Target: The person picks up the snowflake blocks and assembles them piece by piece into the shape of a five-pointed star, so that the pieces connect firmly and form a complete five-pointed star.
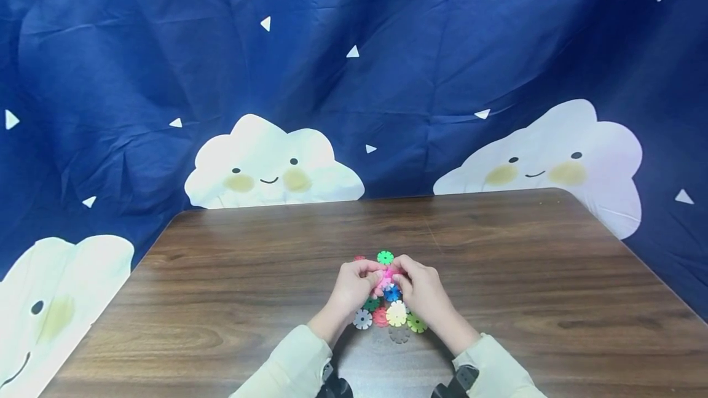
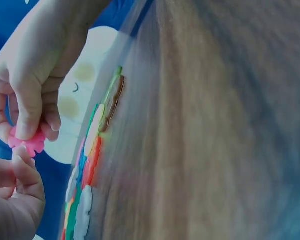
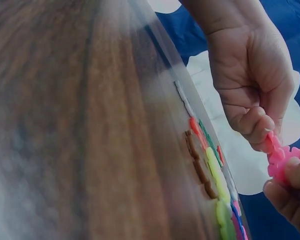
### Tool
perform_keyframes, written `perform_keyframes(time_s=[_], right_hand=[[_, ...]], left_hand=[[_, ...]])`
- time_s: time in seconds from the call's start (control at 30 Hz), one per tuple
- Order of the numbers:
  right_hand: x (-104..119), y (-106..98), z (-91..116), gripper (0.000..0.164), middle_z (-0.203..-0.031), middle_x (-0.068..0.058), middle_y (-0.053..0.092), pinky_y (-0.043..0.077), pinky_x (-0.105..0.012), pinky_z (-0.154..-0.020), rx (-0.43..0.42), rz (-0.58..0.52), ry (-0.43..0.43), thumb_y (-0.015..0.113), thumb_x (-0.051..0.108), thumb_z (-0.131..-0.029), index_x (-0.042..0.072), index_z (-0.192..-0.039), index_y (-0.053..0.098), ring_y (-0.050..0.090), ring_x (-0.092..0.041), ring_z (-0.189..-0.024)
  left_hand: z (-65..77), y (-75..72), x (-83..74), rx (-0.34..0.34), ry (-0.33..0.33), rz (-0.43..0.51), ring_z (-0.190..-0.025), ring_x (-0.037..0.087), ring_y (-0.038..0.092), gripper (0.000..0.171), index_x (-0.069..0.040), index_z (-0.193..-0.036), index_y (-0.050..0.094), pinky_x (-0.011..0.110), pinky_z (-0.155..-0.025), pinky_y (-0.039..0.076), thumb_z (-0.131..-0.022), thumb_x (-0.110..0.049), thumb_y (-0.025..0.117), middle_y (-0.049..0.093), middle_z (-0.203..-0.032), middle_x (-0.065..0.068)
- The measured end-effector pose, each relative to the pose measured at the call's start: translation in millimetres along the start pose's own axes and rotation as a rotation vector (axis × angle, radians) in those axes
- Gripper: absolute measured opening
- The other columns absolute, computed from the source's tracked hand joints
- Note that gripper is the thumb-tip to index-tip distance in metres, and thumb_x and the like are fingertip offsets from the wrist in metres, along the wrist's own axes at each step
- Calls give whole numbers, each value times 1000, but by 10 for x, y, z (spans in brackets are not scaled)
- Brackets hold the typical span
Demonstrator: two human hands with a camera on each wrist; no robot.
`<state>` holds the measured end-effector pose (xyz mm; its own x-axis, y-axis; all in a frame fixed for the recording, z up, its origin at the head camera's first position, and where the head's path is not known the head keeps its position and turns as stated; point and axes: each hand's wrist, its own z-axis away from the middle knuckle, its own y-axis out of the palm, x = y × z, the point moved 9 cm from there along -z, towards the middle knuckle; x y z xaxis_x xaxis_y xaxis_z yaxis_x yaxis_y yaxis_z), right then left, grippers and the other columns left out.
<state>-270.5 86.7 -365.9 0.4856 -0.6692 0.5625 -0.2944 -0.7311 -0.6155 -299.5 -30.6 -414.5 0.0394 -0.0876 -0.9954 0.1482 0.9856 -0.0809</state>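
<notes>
Both hands meet over a group of discs on the table. My left hand (image 1: 352,287) pinches a pink notched snowflake disc (image 3: 274,141), seen nearly edge-on in the right wrist view. Between the thumb and fingers of my right hand (image 1: 424,287) is another pink snowflake disc (image 3: 281,162), which meets the first one there. In the left wrist view the pink pieces overlap at the fingertips, partly hidden by them. Just below the hands in the head view lie a blue disc (image 1: 392,292), a dark green disc (image 1: 371,304) and a cream disc (image 1: 396,313).
Around these lie a bright green disc (image 1: 385,257), a grey disc (image 1: 362,319), a red disc (image 1: 380,317), a yellow-green disc (image 1: 416,323) and a brown disc (image 1: 399,334). The wooden table (image 1: 249,263) ends at a blue cloud-print curtain (image 1: 387,78).
</notes>
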Motion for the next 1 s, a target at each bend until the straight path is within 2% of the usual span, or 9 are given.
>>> perform_keyframes(time_s=[0.27, 0.43, 0.6, 0.8, 1.0], right_hand=[[-44, 22, -10, 19, -75, 2, 64, 49, -27, -62, 52, -49, 20, 68, -3, -78, 13, -84, 59, 55, -8, -67], [-151, 32, -37, 17, -74, 3, 62, 46, -23, -59, 129, -99, 80, 67, 2, -82, 12, -94, 61, 51, -6, -64], [-297, -1, -66, 24, -74, 1, 60, 44, -21, -57, 174, -123, 152, 68, 5, -81, 5, -104, 60, 50, -8, -64], [-532, -74, -113, 26, -78, -2, 61, 46, -26, -63, 169, -82, 236, 68, 6, -81, 4, -105, 59, 53, -12, -69], [-751, -95, -148, 25, -82, -6, 59, 44, -32, -67, 181, 13, 313, 70, 11, -81, 2, -102, 60, 52, -17, -73]], left_hand=[[24, -15, 13, -5, -17, 16, -49, 5, 51, 15, 9, -98, 64, 15, -48, 44, -88, 3, 55, 55, -61, 0], [-7, -25, 63, 9, -33, 46, -54, 6, 53, 17, 8, -101, 63, 17, -52, 46, -90, -1, 55, 56, -64, 1], [-21, -78, 100, -11, -38, 92, -54, 6, 53, 20, 9, -105, 62, 17, -52, 47, -91, -3, 53, 57, -67, 1], [7, -119, 77, -31, -31, 147, -56, 5, 54, 20, 10, -106, 59, 16, -54, 48, -92, -1, 51, 57, -69, 3], [12, -128, 84, -53, -36, 224, -57, 5, 57, 19, 11, -106, 56, 17, -55, 49, -92, 0, 49, 58, -71, 3]])
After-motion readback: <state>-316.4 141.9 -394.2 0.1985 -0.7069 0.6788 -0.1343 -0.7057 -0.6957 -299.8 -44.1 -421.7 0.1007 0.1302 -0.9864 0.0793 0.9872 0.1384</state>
